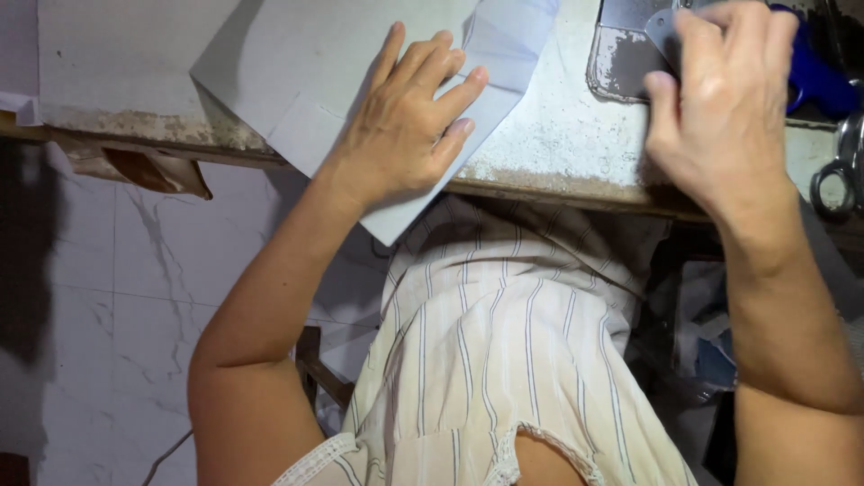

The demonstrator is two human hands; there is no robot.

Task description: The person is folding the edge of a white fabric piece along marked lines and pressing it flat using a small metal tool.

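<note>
Metal plate [630, 49] half under right hand [720, 108]

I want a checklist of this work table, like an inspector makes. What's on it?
Surface: worn, stained pale table.
Job's things: folded white cloth piece overhanging the front edge; grey metal plate.
Clutter: blue-handled tool, metal scissors at the right edge.
Hands: left hand flat on the cloth; right hand over the plate, fingers bent.
Cables: nothing seen.
Surroundings: striped garment, marbled floor tiles.

Soft even light (dark left edge), slight blur
</note>
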